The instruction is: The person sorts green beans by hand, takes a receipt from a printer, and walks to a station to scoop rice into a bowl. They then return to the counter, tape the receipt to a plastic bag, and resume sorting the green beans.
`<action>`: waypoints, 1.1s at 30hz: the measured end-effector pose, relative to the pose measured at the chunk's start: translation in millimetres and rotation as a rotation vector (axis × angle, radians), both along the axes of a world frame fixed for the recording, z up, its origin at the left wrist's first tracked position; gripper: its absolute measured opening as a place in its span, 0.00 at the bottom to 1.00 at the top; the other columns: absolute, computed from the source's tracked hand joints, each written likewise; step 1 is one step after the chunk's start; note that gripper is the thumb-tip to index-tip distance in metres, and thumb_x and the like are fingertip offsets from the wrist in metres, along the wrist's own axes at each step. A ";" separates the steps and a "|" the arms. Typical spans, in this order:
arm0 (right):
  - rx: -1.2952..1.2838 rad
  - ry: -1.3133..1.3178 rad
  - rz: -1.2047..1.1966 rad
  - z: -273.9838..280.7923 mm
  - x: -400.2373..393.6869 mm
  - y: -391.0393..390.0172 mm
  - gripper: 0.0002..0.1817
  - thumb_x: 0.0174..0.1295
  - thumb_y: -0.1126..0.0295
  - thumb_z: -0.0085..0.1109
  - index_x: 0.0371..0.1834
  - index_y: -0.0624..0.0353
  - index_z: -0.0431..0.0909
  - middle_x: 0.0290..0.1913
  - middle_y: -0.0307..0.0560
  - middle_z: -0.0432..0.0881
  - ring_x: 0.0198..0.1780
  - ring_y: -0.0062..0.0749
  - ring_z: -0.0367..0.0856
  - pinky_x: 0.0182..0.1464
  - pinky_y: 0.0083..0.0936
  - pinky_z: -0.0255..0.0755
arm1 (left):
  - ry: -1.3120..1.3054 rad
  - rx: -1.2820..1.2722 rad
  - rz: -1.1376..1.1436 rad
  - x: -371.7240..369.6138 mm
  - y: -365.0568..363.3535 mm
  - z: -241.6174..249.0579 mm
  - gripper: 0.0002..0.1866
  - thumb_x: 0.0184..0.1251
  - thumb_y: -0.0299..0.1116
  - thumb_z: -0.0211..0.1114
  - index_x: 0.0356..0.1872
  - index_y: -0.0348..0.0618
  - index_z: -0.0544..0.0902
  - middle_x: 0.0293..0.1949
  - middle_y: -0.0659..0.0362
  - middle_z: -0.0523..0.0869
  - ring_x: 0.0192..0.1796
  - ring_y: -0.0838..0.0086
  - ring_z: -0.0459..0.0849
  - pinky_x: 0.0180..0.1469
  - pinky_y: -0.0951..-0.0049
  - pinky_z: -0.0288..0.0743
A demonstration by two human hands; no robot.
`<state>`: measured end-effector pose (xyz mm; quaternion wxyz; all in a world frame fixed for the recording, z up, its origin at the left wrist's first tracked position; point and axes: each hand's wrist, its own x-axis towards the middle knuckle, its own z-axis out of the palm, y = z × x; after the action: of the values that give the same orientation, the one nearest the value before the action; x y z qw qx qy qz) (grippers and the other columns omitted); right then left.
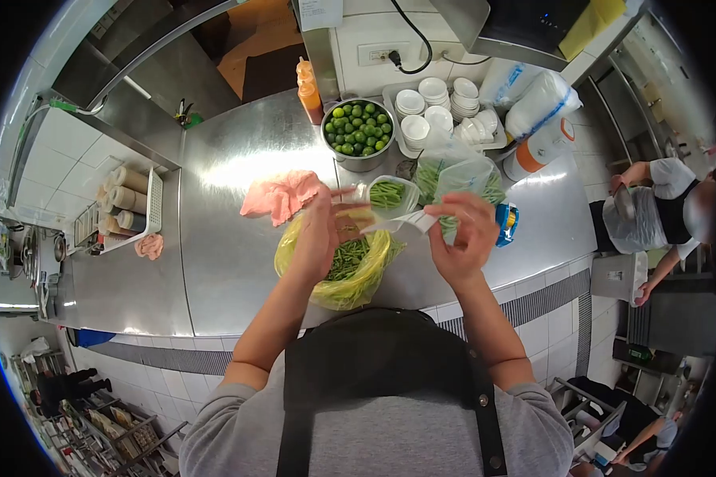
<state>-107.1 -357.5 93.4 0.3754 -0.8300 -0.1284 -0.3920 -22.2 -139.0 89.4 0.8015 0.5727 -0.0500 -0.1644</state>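
Across the counter (pixel 223 270), the right hand (pixel 468 238) pinches a thin white sheet (pixel 414 226); the left hand (pixel 320 234) (blurred, I can't tell its grip) hangs over the yellow bag (pixel 342 297) of greens (pixel 347 261).

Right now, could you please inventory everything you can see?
Counter: one, silver, middle
Bag: one, yellow, on counter
Green beans: many, green, inside bag
Clear tub: one, transparent, beyond bag
Clear bags: several, transparent, beside tub
Limes: many, green, in a metal pot
Squeeze bottles: at least two, orange, left of pot
Bowls: many, white, right of pot
Plastic packages: several, whitish, right of bowls
Basket: one, white, far left, holding bottles
Cloths: two, pink, beside bag and by basket
Packet: one, blue, counter's right
Cylindrical container: one, white and orange, counter's right
Co-workers: at least two, light-sleeved, right edge
Blurred piece: one, whitish, above counter
Left hand: one, bare, over bag
Right hand: one, bare, at blurred piece
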 end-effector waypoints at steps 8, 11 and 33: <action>0.017 -0.210 0.145 -50.6 -27.0 6.9 0.41 0.49 0.92 0.67 0.64 0.54 0.59 0.63 0.63 0.71 0.48 0.44 0.88 0.52 0.35 0.82 | 0.600 -0.351 -0.510 -14.5 -2.5 -12.2 0.33 0.81 0.44 0.55 0.77 0.37 0.56 0.52 0.47 0.86 0.53 0.59 0.88 0.57 0.60 0.83; 0.006 -0.096 0.136 -49.6 -31.1 -0.8 0.40 0.49 0.89 0.69 0.64 0.53 0.60 0.67 0.62 0.68 0.56 0.45 0.84 0.56 0.38 0.80 | 0.252 -0.096 -0.406 -10.9 -12.9 -0.5 0.46 0.55 0.10 0.70 0.76 0.39 0.60 0.53 0.48 0.86 0.54 0.67 0.87 0.57 0.69 0.83; 0.207 0.732 0.610 34.3 3.7 -29.1 0.09 0.64 0.67 0.65 0.33 0.57 0.75 0.57 0.47 0.68 0.62 0.39 0.66 0.67 0.34 0.60 | 0.258 -0.099 -0.458 -19.1 -7.2 -28.4 0.25 0.56 0.13 0.68 0.58 0.29 0.80 0.50 0.51 0.89 0.49 0.70 0.89 0.55 0.69 0.83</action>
<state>-103.4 -386.5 127.7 0.5741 -0.7963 -0.1856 0.0426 -41.3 -146.3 61.0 0.7702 0.4810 -0.0837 -0.4105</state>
